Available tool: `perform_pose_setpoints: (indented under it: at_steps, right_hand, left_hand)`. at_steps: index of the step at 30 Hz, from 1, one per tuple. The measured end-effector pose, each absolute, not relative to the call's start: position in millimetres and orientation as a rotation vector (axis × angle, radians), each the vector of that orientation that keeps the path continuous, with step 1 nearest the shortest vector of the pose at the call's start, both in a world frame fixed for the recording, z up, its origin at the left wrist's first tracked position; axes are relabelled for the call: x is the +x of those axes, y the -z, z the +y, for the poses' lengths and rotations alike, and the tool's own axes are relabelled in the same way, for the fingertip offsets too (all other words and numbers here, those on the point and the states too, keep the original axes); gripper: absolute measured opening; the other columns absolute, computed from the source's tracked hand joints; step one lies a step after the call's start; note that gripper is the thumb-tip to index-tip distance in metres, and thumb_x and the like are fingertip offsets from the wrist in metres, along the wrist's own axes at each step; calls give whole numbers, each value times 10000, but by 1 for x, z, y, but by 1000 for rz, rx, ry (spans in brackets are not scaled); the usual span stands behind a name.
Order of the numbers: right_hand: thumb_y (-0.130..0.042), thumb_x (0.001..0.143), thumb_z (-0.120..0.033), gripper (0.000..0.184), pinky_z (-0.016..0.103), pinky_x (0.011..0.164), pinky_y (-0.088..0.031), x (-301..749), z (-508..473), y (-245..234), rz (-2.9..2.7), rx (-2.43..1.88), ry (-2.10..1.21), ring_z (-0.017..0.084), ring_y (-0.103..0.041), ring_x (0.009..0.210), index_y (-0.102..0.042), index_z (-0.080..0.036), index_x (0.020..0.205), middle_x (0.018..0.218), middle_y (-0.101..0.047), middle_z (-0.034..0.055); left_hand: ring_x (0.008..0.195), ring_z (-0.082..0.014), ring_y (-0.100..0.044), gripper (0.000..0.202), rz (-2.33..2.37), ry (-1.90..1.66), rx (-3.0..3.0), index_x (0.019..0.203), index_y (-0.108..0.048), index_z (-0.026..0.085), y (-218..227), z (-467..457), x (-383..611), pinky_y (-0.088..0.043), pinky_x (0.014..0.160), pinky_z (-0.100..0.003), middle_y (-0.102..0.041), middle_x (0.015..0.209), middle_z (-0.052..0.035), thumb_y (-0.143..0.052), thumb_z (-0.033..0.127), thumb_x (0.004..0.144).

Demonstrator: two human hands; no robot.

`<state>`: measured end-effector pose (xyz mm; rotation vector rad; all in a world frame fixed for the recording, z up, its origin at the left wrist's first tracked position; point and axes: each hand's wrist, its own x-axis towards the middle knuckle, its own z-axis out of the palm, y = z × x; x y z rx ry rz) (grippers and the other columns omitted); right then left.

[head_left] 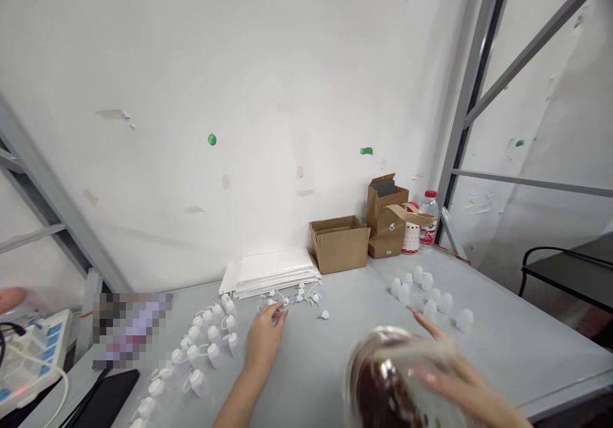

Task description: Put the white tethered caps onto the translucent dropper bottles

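My left hand [265, 338] is at the near edge of a small pile of white caps with thin loops [309, 295]. Its thumb and forefinger are pinched together at one white cap [286, 301]. In the lower right, my right hand [460, 377] grips a clear plastic cup of dark brown drink [378, 383], which looks tilted and is smeared by motion. Part of the cup lies below the picture's edge. One loose cap [324, 315] lies between the hands. Left of my left hand stand rows of small capped white bottles [195, 380].
Uncapped whitish bottles [445, 302] stand at right. Against the wall are white sheets [275, 268], an open cardboard box [340, 249], a brown paper bag [385, 223] and red-capped bottles [429, 207]. A black phone [108, 399] and a power strip [52, 345] are at left.
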<state>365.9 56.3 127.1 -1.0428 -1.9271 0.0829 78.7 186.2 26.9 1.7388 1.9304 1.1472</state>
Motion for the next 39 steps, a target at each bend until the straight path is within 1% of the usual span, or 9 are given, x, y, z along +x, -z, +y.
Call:
perform_pose_setpoints:
  at_steps: [8, 11, 16, 22, 27, 29, 33, 36, 39]
  right_hand:
    - [-639, 614, -568, 783, 484, 949, -403, 443, 102, -133, -1323, -1448, 183, 310, -516, 1095, -392, -242, 1282, 1237, -522, 101]
    - [-638, 636, -523, 753, 493, 919, -396, 486, 131, -130, -1156, -1695, 375, 339, -487, 1109, -413, -202, 1279, 1223, -522, 140]
    - [-618, 665, -499, 807, 449, 832, -419, 537, 160, -99, -1074, -1957, 308, 359, -471, 1116, -329, -146, 1330, 1243, -498, 193]
    - [-580, 687, -529, 854, 411, 854, -398, 546, 173, -69, -1034, -1990, 253, 336, -434, 1169, -227, -151, 1367, 1313, -437, 190]
    - [-622, 654, -544, 1020, 481, 882, -371, 535, 162, -69, -1001, -1965, 388, 392, -380, 1202, -108, -62, 1391, 1348, -348, 269]
    - [-572, 711, -541, 919, 465, 937, -325, 524, 150, -63, -1083, -1806, 623, 371, -333, 1240, -182, -41, 1376, 1356, -332, 271]
    - [-377, 796, -599, 592, 459, 802, -405, 495, 131, -38, -1229, -1654, 724, 318, -559, 952, -541, -142, 1135, 1014, -586, 156]
    - [-429, 747, -623, 553, 400, 623, -440, 482, 133, -23, -1275, -1757, 552, 242, -586, 664, -578, -185, 1050, 803, -565, 76]
    - [-536, 702, -568, 503, 358, 533, -430, 483, 144, -17, -1292, -1825, 446, 228, -574, 612, -587, -191, 1031, 765, -555, 71]
  left_hand:
    - [825, -216, -617, 255, 1923, -1116, 1765, 880, -652, 217, -30, 184, 82, -445, 777, -341, -685, 899, -52, -483, 342, 735]
    - [839, -208, -613, 273, 1927, -1103, 1770, 935, -642, 226, -31, 183, 83, -447, 769, -328, -682, 906, -45, -476, 327, 743]
    - [833, -203, -612, 295, 1936, -1096, 1790, 969, -635, 212, -29, 184, 82, -448, 751, -322, -678, 916, -53, -458, 318, 758]
    - [822, -202, -615, 281, 1939, -1102, 1807, 934, -641, 212, -27, 186, 81, -451, 755, -328, -676, 939, -58, -442, 316, 764]
    - [940, -225, -590, 288, 1956, -1085, 1805, 967, -636, 219, -27, 184, 82, -431, 813, -342, -666, 997, -62, -447, 304, 768]
    - [968, -233, -581, 308, 1943, -1102, 1807, 999, -628, 218, -27, 183, 83, -423, 827, -350, -657, 1020, -66, -438, 309, 775]
    - [951, -232, -586, 320, 1878, -1194, 1775, 998, -631, 230, -29, 181, 84, -439, 797, -349, -658, 998, -57, -422, 340, 782]
    - [908, -234, -605, 305, 1810, -1262, 1673, 932, -650, 210, -31, 182, 85, -453, 774, -347, -667, 992, -73, -465, 369, 749]
    - [820, -228, -637, 312, 1694, -1265, 1472, 905, -651, 183, -32, 186, 84, -465, 747, -347, -691, 944, -91, -515, 374, 700]
